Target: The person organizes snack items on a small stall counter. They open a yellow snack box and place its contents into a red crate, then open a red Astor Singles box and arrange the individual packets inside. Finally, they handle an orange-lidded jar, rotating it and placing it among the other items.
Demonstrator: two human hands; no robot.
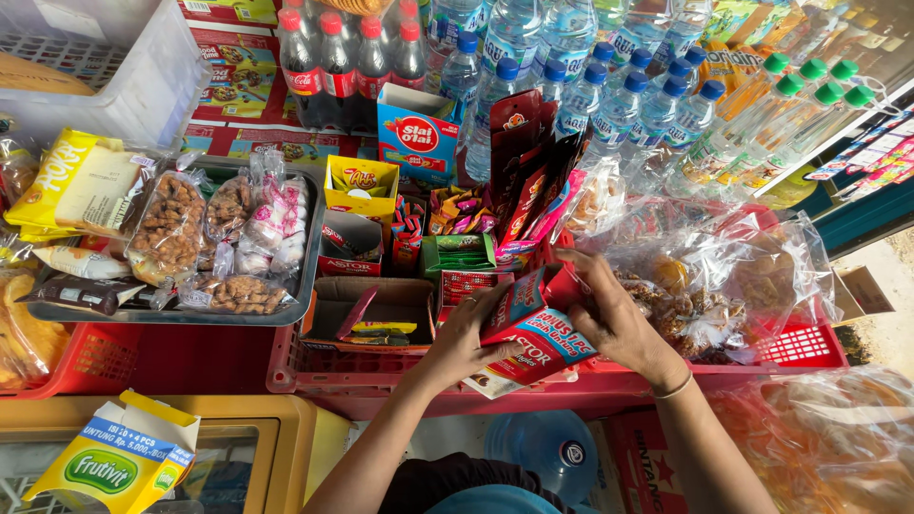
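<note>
Red snack box (535,328) gripped by left hand (466,335) and right hand (609,314), above red crate (800,347), near brown carton (367,309).

Single head-worn view, looking steeply down and forward from close above the worktop (571,381), forearms entering from 6 o'clock, bottled drinks (571,57) ranged farthest off toward 12 o'clock; no second view.

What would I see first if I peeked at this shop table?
Right in the middle, the left hand and right hand hold an open red snack box. Behind stand rows of blue-capped water bottles and dark soda bottles. On the left, a grey tray holds bagged nuts.
</note>
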